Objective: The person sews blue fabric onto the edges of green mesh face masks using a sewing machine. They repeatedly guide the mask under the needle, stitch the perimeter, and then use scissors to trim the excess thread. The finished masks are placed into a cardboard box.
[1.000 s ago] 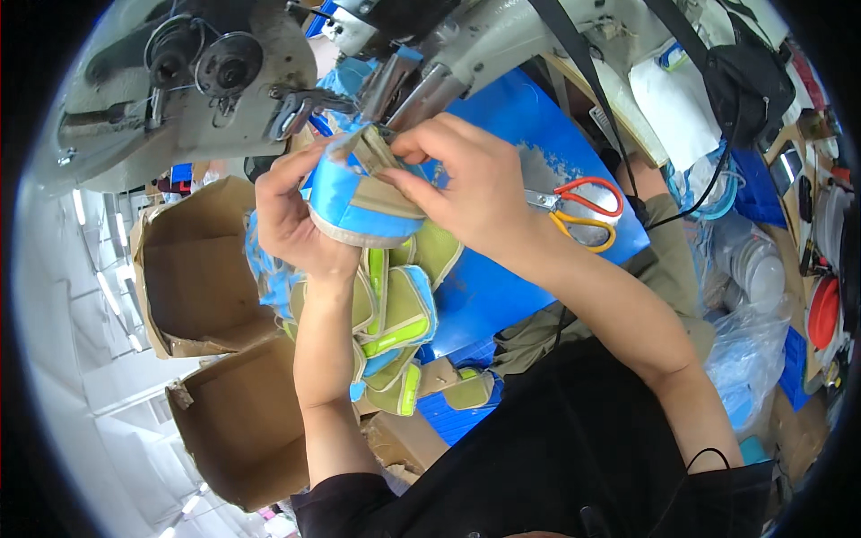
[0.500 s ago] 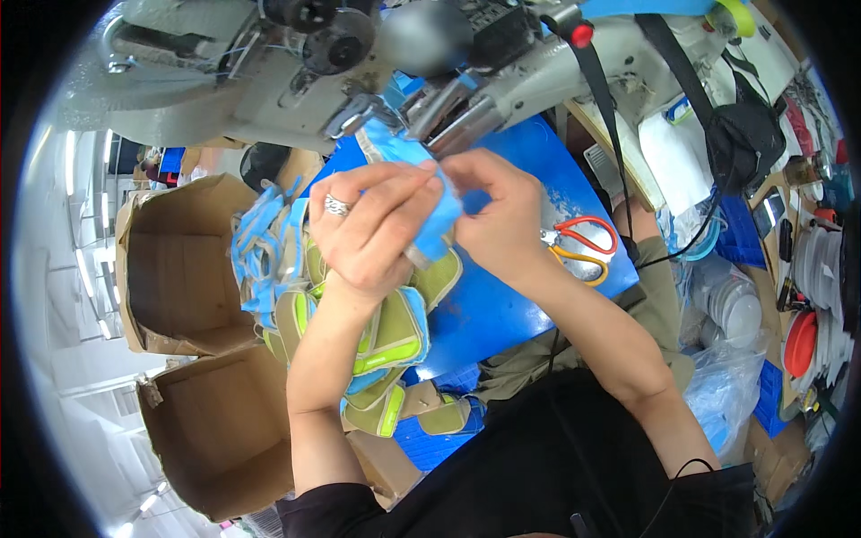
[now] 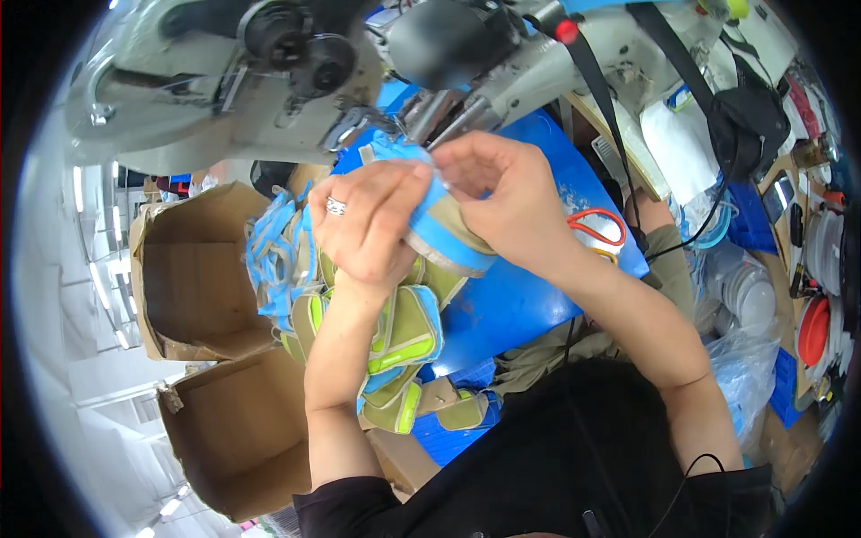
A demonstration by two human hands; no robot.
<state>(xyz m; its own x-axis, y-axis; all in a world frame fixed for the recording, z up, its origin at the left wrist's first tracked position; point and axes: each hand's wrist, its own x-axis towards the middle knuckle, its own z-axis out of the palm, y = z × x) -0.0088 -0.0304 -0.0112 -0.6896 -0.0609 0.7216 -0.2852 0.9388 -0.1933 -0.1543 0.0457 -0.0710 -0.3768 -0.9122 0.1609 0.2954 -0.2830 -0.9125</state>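
Blue-trimmed fabric piece (image 3: 446, 235), frame centre: left hand (image 3: 372, 224) and right hand (image 3: 502, 202) are pinching it closed-fingered; feeding evenly seems best.

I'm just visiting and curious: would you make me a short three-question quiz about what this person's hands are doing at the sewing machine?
1. True or false: both hands grip the blue-edged fabric piece.
2. Which hand wears a ring? A) left hand B) right hand
3. Fill in: the red-handled scissors lie on the ___ table.

Key:
1. True; the piece is held just below the sewing machine.
2. A.
3. Blue, to the right of the hands.
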